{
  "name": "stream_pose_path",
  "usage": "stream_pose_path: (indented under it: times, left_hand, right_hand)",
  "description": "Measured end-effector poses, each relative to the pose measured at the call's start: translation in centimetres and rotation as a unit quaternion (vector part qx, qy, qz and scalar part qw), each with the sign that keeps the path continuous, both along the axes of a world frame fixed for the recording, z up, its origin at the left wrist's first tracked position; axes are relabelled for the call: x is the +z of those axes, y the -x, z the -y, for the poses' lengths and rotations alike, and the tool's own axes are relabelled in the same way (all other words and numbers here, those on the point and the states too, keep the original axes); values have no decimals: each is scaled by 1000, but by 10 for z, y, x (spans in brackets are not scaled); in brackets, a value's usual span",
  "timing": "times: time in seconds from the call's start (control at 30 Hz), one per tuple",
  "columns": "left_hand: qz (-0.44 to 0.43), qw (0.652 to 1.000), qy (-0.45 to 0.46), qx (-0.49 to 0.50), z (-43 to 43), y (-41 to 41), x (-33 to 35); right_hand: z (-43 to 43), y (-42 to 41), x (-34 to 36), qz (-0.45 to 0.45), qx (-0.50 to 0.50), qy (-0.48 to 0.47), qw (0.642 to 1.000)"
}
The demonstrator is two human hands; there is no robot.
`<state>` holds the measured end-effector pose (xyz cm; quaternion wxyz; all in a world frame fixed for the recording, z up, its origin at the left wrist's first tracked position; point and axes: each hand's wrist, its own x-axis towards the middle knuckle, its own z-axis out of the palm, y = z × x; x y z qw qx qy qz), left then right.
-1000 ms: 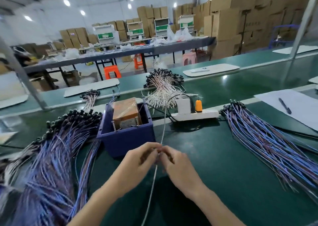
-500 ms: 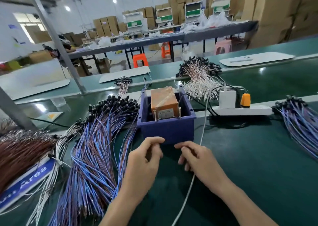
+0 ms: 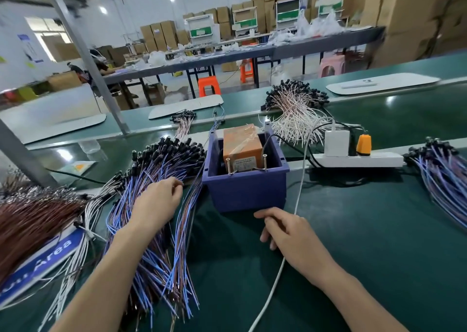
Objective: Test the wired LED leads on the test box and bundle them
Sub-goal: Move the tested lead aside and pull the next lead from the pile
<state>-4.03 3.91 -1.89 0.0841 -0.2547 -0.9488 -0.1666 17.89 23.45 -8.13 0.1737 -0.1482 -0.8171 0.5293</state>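
A big pile of blue and purple wired LED leads [image 3: 161, 220] with black heads lies left of the test box. The test box is a blue bin [image 3: 247, 195] holding an orange taped block [image 3: 241, 143], with two upright screws at its front. My left hand [image 3: 156, 202] reaches over the pile, thumb and forefinger pinching at leads near the bin's left side. My right hand [image 3: 288, 230] rests on the green mat just in front of the bin, fingers loosely curled and holding nothing. A white cable [image 3: 299, 192] runs under it.
Another blue lead pile [image 3: 444, 175] lies far right, and white leads [image 3: 295, 119] sit behind the bin. A power strip [image 3: 358, 159] carries a white and an orange plug. Brown leads [image 3: 32, 215] and a blue sign [image 3: 43, 263] lie far left. A metal post [image 3: 86, 56] rises behind.
My hands were together in front of the bin and have parted. The left hand moved left onto the lead pile, and the right hand sank to the mat. The view swung left.
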Motion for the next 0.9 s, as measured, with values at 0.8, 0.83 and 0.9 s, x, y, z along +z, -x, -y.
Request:
stream_pose_path:
  times: [0.8, 0.83, 0.9]
  left_hand:
    - [110, 994, 6, -11, -43, 53, -7]
    - [107, 994, -16, -4, -42, 53, -2]
    - [96, 993, -63, 13, -38, 50, 13]
  right_hand:
    - [0, -2, 0, -1, 0, 29, 1000]
    - [0, -2, 0, -1, 1, 30, 1000]
    - [0, -2, 1, 1, 1, 30, 1000]
